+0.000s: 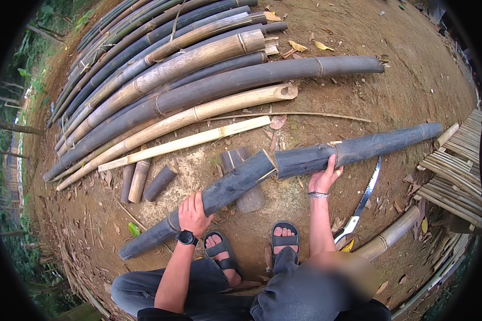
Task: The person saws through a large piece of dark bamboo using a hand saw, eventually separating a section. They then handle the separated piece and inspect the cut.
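Observation:
A dark bamboo pole lies across a short upright stump [250, 199] and is broken or cut in two at the middle. My left hand [193, 214], with a black watch on the wrist, rests on the left piece [219, 192], which slopes down to the ground at the lower left. My right hand [323, 179], with a bracelet, presses on the right piece [359, 151] just right of the break. Both of my sandalled feet stand on the dirt below the pole.
A hand saw [362, 201] with a pale handle lies on the dirt at the right. A stack of long bamboo poles [198, 85] fills the upper left, with a pale split slat [187, 142] and short offcuts [144, 182] before it. Bamboo strips [455, 171] lie piled at the right.

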Demonstrator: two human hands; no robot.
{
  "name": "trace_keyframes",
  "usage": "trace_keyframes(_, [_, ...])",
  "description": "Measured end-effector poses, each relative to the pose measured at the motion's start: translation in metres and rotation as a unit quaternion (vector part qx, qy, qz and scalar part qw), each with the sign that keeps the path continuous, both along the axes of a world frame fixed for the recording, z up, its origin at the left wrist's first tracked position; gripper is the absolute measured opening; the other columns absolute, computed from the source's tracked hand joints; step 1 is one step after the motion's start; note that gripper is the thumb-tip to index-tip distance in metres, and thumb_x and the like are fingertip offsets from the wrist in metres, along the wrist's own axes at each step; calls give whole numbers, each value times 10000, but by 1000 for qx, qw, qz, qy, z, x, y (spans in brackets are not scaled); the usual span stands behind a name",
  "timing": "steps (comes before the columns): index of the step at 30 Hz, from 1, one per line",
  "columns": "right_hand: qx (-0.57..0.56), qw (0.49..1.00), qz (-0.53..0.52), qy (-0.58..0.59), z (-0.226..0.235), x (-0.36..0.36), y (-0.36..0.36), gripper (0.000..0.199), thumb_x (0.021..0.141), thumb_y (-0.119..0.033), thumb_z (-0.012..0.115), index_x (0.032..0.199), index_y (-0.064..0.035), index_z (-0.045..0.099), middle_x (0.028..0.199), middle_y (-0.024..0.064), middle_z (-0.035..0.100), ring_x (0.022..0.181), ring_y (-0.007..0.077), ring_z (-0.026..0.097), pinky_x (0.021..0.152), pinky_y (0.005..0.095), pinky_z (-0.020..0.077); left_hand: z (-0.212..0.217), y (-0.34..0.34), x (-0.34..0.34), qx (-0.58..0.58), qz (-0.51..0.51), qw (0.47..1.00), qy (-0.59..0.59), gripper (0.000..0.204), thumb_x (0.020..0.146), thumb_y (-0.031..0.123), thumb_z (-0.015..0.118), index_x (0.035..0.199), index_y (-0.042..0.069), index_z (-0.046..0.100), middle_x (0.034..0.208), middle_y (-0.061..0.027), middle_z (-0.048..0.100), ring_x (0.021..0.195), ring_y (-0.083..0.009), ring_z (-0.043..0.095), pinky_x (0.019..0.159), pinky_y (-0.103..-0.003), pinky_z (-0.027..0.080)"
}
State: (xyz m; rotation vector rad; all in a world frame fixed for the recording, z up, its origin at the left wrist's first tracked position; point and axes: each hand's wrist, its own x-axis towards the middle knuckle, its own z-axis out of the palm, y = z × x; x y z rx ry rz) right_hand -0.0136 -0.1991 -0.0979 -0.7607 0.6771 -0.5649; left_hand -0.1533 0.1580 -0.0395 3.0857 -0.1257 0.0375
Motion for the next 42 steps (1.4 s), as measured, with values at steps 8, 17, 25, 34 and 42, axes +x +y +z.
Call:
trace_keyframes(8, [-43,999,-6,22,3,2,-11,791,843,-62,758,1466,-32,272,1302,121,534,1148,230,564,1018,392,459,31,11,34,-22,-56,990,130,915,569,287,859,1326,-10,440,1161,-184,583,1064,-345,594,912,-410,497])
trace_keyframes(17, [-67,997,-26,20,14,-24,-16,758,845,-22,754,1457,-4,306,1275,121,554,1111,208,571,1000,364,453,78,31,85,17,-183,969,167,888,569,295,863,1303,4,457,1095,-134,605,1026,-306,617,899,-386,507])
trace_keyframes(25, [-58,998,-14,20,16,-11,-26,788,829,-50,783,1442,7,290,1272,136,549,1120,210,568,1007,362,445,98,24,99,-6,-177,955,237,858,549,321,825,1276,12,491,1045,-151,628,990,-327,648,837,-408,527])
trace_keyframes(34, [-62,997,4,50,-1,-7,-22,882,837,-145,796,1485,-57,203,1265,137,552,1122,218,579,934,389,501,67,38,116,-16,-199,947,253,884,562,349,829,1311,23,491,1126,-165,638,1011,-339,651,860,-409,531])
trace_keyframes(42, [-32,999,28,23,-3,-6,-24,977,826,-109,801,1526,-89,119,1327,179,514,1187,251,538,967,412,471,66,40,127,-33,-171,945,278,891,534,372,823,1302,45,512,1177,-162,641,1059,-338,639,894,-414,526])
